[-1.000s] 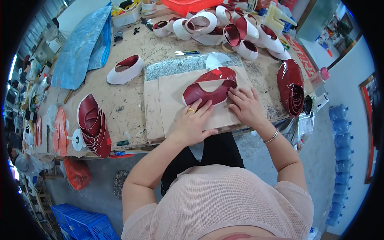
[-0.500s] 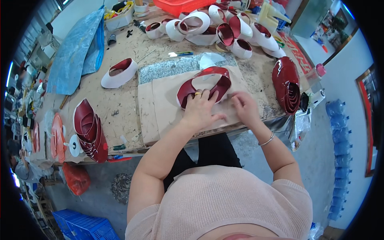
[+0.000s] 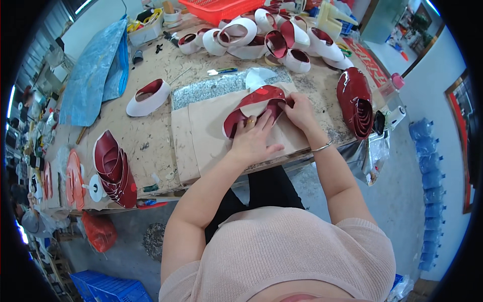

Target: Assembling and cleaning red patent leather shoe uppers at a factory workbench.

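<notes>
A dark red glossy shoe upper [image 3: 262, 94] lies on tan paper sheets at the table's front, bent into an open loop. My left hand [image 3: 255, 137] rests on its near left part, fingers stretched out and pressing it down, the thumb held apart. At the right end, my right hand [image 3: 301, 111] pinches the upper's edge between thumb and fingers; the fingertips are partly hidden. Beneath are the tan sheets [image 3: 201, 146] and a grey speckled slab [image 3: 201, 91]. Just beyond the upper is a scrap of white material [image 3: 259, 78].
Nested red uppers stand at the left [image 3: 113, 168] and right [image 3: 354, 103]. A white-faced upper [image 3: 148, 99] lies alone, with several more heaped at the back [image 3: 261, 40]. A thin tool with a blue handle [image 3: 223, 71], blue sheeting [image 3: 93, 75] and a red basket [image 3: 221, 7] are also on the table.
My right hand has moved up and left onto the upper's right edge and now pinches it. The upper's loop looks narrower. My left hand stays on it.
</notes>
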A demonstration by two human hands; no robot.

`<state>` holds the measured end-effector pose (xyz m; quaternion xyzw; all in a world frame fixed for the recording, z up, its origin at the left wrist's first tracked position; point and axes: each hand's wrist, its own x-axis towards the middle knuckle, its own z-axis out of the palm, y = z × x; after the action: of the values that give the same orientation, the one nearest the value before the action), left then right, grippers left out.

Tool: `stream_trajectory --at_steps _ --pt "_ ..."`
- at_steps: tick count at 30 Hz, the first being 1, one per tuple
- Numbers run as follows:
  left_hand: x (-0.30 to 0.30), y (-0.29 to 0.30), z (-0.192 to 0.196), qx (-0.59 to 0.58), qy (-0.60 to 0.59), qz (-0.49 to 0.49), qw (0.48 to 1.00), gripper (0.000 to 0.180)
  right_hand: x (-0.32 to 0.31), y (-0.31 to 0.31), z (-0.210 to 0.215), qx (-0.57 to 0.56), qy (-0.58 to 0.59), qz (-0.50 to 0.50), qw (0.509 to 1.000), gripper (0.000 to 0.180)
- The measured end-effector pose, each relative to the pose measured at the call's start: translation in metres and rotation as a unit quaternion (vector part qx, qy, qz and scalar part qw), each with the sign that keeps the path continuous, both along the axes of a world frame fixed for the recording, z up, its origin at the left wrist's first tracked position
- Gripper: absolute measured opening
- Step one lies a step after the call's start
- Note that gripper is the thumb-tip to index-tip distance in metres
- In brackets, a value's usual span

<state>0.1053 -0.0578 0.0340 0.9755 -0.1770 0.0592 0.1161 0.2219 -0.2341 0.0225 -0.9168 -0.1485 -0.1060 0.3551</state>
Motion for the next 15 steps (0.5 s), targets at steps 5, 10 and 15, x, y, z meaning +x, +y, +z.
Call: stream_trajectory --at_steps 5,10,15 --pt "0.03 -0.017 0.002 0.037 0.058 0.047 0.997 0.101 0.001 0.011 -0.006 0.003 -0.068 -0.01 0.998 0.021" --pt "0.05 -0.032 0.016 0.01 0.109 0.071 0.991 0.099 0.01 0.006 -0.016 -0.008 -0.092 -0.02 0.996 0.019" --pt "0.011 -0.022 -0.003 0.01 -0.003 0.022 1.0 0.086 -0.004 0.01 -0.011 0.251 -0.031 0.0 0.967 0.022"
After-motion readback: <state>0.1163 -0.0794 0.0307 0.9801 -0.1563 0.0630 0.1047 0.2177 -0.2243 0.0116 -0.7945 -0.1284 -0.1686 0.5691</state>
